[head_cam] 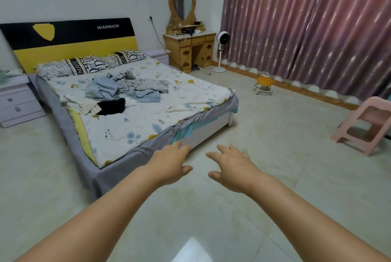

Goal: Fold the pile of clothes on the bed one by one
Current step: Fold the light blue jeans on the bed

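A loose pile of clothes (124, 89) lies in the middle of the bed (137, 118), on a white floral cover. The pile has pale blue and grey patterned pieces, and a black garment (112, 107) lies at its near edge. I stand on the floor some way from the bed's foot. My left hand (171, 162) and my right hand (230, 166) are both stretched out in front of me, palms down, fingers spread and relaxed, holding nothing. Both hands are well short of the pile.
Two pillows (88, 65) lie by the black and yellow headboard. A white nightstand (15, 101) stands left of the bed. A wooden dresser (190, 48), a white fan (221, 50), an orange stool (264, 85) and a pink stool (366, 126) stand along the curtain side. Tiled floor lies between.
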{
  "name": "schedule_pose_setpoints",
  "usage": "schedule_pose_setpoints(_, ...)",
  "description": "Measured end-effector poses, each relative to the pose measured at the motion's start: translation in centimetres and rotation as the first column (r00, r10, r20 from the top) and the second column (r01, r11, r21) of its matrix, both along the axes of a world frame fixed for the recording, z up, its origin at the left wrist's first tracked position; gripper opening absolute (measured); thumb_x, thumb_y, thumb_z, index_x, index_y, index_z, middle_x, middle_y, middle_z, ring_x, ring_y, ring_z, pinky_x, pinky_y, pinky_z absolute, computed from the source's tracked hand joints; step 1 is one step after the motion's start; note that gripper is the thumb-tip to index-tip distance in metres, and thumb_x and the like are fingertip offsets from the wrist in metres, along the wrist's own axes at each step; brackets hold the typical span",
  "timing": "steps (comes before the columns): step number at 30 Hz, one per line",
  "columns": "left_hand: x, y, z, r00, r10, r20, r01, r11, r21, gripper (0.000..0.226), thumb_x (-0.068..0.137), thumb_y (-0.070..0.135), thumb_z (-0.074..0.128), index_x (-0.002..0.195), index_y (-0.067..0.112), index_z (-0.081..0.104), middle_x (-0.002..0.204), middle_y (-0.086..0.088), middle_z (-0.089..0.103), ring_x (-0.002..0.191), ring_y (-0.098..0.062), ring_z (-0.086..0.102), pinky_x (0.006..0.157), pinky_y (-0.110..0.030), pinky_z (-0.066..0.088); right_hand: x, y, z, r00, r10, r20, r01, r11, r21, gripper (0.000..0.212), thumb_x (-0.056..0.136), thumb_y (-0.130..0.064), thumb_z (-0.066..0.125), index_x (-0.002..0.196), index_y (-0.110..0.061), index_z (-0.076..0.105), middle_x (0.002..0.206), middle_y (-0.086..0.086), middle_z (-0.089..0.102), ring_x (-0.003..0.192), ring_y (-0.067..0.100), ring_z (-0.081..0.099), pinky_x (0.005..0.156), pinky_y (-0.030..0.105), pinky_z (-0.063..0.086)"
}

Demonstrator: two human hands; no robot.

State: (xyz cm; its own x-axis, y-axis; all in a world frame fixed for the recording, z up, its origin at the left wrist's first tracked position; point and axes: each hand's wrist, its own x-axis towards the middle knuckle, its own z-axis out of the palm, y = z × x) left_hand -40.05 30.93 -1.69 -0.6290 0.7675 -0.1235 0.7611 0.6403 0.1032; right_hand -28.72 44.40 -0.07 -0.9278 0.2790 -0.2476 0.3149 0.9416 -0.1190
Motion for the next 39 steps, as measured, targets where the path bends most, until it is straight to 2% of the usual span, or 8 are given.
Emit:
schedule_pose_setpoints(5, -3.4, 5.2, 0.4, 0.999, 0.04, 0.015, -0.041, 0.998, 0.046, 0.059, 0.091, 0.043, 0.049, 0.143, 0.023, 0.028, 0.145, -0.003, 0.032, 0.129, -0.025, 0.037, 0.102, -0.044, 0.038, -4.1, 6.1, 0.6, 0.998, 0.057, -0.005, -0.057, 0.998, 0.032, 0.055, 0.096, -0.043, 0.043, 0.146, -0.029, 0.024, 0.156, 0.004, 0.014, 0.143, 0.029, 0.008, 0.114, 0.051, 0.014)
schedule_pose_setpoints(12, -9.3, 10.7, 0.1, 0.997, 0.077, 0.03, -0.077, 0.997, 0.007, 0.059, 0.091, 0.041, 0.051, 0.142, 0.022, 0.028, 0.14, -0.007, 0.037, 0.126, -0.027, 0.04, 0.1, -0.041, 0.038, -10.2, 12.4, -0.2, 0.996, 0.087, 0.004, -0.087, 0.996, -0.004, 0.054, 0.095, -0.042, 0.044, 0.145, -0.031, 0.026, 0.156, 0.004, 0.014, 0.143, 0.028, 0.01, 0.114, 0.05, 0.014)
schedule_pose_setpoints(19, -17.8, 16.7, -0.5, 0.993, 0.097, 0.062, -0.099, 0.995, 0.029, 0.055, 0.09, 0.038, 0.052, 0.139, 0.022, 0.034, 0.137, -0.005, 0.04, 0.119, -0.026, 0.047, 0.096, -0.04, 0.042, -18.9, 18.1, -0.2, 0.993, 0.116, 0.02, -0.116, 0.993, 0.005, 0.052, 0.096, -0.038, 0.043, 0.145, -0.029, 0.027, 0.156, 0.005, 0.016, 0.144, 0.031, 0.008, 0.114, 0.054, 0.01)
schedule_pose_setpoints(23, -23.0, 20.2, -0.4, 0.99, 0.112, 0.081, -0.114, 0.993, 0.014, 0.052, 0.09, 0.037, 0.053, 0.137, 0.022, 0.036, 0.136, -0.006, 0.04, 0.119, -0.027, 0.047, 0.096, -0.041, 0.042, -24.3, 21.4, 0.1, 0.992, 0.123, 0.04, -0.125, 0.992, 0.035, 0.05, 0.096, -0.038, 0.044, 0.142, -0.027, 0.03, 0.151, 0.004, 0.025, 0.141, 0.031, 0.015, 0.112, 0.055, 0.011)
schedule_pose_setpoints(29, -28.9, 23.9, -0.8, 0.986, 0.142, 0.09, -0.143, 0.99, -0.001, 0.054, 0.089, 0.037, 0.053, 0.138, 0.021, 0.036, 0.136, -0.006, 0.041, 0.12, -0.028, 0.047, 0.097, -0.041, 0.041, -31.1, 25.7, -0.7, 0.989, 0.139, 0.051, -0.14, 0.99, 0.023, 0.054, 0.094, -0.039, 0.046, 0.143, -0.025, 0.028, 0.15, 0.003, 0.028, 0.141, 0.031, 0.017, 0.111, 0.056, 0.012)
schedule_pose_setpoints(34, -34.2, 27.1, -1.4, 0.973, 0.215, 0.084, -0.214, 0.977, -0.021, 0.054, 0.089, 0.037, 0.052, 0.138, 0.019, 0.036, 0.137, -0.006, 0.04, 0.122, -0.028, 0.046, 0.098, -0.04, 0.041, -37.3, 29.6, -1.0, 0.977, 0.212, 0.004, -0.212, 0.977, 0.036, 0.049, 0.093, -0.036, 0.047, 0.138, -0.022, 0.035, 0.143, 0.004, 0.035, 0.134, 0.03, 0.025, 0.108, 0.054, 0.018)
schedule_pose_setpoints(39, -39.3, 31.8, -1.7, 0.953, 0.293, 0.082, -0.292, 0.956, -0.015, 0.059, 0.09, 0.039, 0.052, 0.141, 0.021, 0.031, 0.141, -0.006, 0.037, 0.122, -0.028, 0.045, 0.097, -0.041, 0.042, -44.0, 34.8, -1.4, 0.955, 0.296, 0.008, -0.296, 0.953, 0.064, 0.053, 0.093, -0.038, 0.047, 0.141, -0.023, 0.03, 0.144, 0.004, 0.033, 0.134, 0.029, 0.025, 0.109, 0.052, 0.02)
